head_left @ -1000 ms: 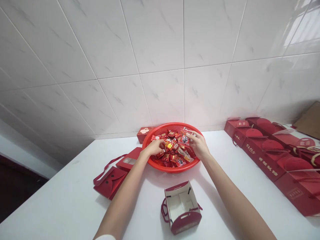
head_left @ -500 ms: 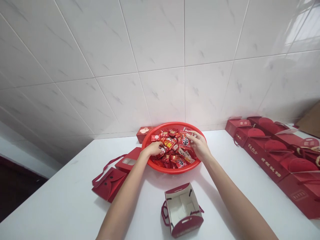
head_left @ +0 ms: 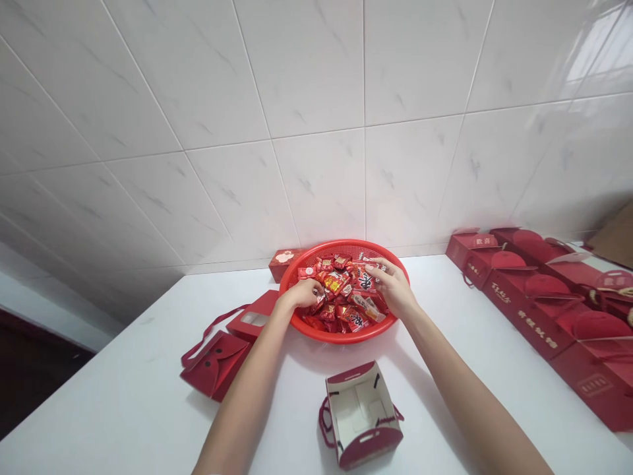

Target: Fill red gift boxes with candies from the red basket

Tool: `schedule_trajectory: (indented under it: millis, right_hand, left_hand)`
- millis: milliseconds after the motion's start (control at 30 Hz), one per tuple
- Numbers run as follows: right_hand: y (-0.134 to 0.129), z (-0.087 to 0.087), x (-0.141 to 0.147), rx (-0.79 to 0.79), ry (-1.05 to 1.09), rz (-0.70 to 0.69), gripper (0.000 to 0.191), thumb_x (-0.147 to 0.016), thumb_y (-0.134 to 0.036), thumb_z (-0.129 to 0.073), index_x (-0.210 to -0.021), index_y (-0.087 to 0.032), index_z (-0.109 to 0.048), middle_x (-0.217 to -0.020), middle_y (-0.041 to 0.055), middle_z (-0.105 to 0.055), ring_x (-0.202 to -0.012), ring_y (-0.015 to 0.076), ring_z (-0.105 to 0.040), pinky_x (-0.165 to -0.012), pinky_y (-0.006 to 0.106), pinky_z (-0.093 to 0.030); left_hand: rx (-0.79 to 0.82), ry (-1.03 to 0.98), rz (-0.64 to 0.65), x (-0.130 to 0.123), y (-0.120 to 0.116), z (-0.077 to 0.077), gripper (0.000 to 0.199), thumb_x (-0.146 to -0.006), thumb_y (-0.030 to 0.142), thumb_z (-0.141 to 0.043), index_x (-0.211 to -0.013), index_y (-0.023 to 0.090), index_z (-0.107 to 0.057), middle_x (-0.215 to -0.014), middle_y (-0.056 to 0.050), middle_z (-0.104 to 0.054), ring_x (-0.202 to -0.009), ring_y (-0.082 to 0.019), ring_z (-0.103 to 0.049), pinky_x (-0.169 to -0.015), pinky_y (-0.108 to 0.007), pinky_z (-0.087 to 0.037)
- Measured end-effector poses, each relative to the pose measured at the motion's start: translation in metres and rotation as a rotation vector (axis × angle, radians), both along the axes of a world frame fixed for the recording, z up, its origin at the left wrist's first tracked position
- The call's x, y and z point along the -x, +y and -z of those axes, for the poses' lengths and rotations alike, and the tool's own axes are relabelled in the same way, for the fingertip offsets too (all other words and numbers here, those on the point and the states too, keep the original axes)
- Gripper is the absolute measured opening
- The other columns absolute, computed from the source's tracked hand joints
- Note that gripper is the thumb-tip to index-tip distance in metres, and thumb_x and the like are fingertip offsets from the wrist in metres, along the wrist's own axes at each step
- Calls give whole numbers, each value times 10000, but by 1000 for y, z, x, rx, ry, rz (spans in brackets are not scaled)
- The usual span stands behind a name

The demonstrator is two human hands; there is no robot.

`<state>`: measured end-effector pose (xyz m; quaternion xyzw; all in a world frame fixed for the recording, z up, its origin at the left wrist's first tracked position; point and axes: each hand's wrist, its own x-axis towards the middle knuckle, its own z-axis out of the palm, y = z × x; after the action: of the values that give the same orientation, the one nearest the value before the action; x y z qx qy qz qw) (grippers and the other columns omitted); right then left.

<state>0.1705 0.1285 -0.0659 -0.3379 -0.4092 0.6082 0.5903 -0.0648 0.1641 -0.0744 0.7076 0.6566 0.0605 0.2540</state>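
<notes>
- In the head view, I see the left hand [head_left: 304,293] over the left side of the red basket [head_left: 339,338], its curled fingers among the wrapped sweets [head_left: 329,311]; I can't tell whether they grip one.
- I see the right hand [head_left: 394,288] pinching a red packet [head_left: 363,280], just left of its palm.
- The open box [head_left: 372,447] stands between the forearms, nearer the camera than both hands.

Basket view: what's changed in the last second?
The left hand edged slightly left in the basket, showing more of the gold-printed candy. The packet by the right hand seems a touch lower; whether it's let go, can't tell. Basket and open box stayed put.
</notes>
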Motion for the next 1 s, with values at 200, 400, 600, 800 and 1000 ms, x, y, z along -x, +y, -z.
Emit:
schedule_trajectory:
  millis: [200, 400, 600, 800, 1000]
  right_hand:
    - [-2, -2, 1, 9, -18, 8, 442, -515, -427, -881, -838, -213, -668, -753, -18, -647, -698, 152, -567, -586, 271, -417]
    - [-2, -2, 1, 6, -12, -11, 419, -537, -415, -877, -831, -219, -653, -728, -35, -628, -656, 134, -555, -561, 259, -426]
    - [-3, -3, 0, -5, -28, -65, 438, -551, -417, -876, -873, -232, -644, -751, -26, -656, -712, 173, -609, -622, 298, -495]
    - [-2, 0, -1, -23, -129, -135, 412, -595, -420, -869, -875, -231, -633, -752, -38, -631, -664, 139, -592, -625, 279, -492]
    - [0, 3, -1, -8, -155, -233, 416, -613, -421, -866, -889, -242, -611, -817, -30, -640, -694, 158, -621, -626, 302, -522]
  left_hand:
    - [-36, -341, -63, 1, -2, -1, 438, -590, -24, -567, -978, 128, -703, -988, -111, -729, -975, -245, -677, -705, -259, -533]
    - [-26, -810, 52, 4, -7, -5, 366, -618, 129, -688, -984, 148, -685, -1033, -92, -721, -951, -246, -695, -844, -374, -544]
    - [-146, -997, 138, 0, -19, -12, 360, -660, 258, -764, -989, 144, -674, -1097, -106, -713, -1005, -269, -694, -944, -422, -513]
    - [-208, -1020, 209, -13, -35, -17, 305, -744, 250, -738, -1026, 148, -681, -1108, -110, -709, -1080, -273, -670, -981, -421, -498]
    - [-321, -1141, 195, -30, -41, -17, 272, -759, 210, -710, -1025, 164, -686, -1155, -96, -699, -1124, -262, -647, -1001, -406, -494]
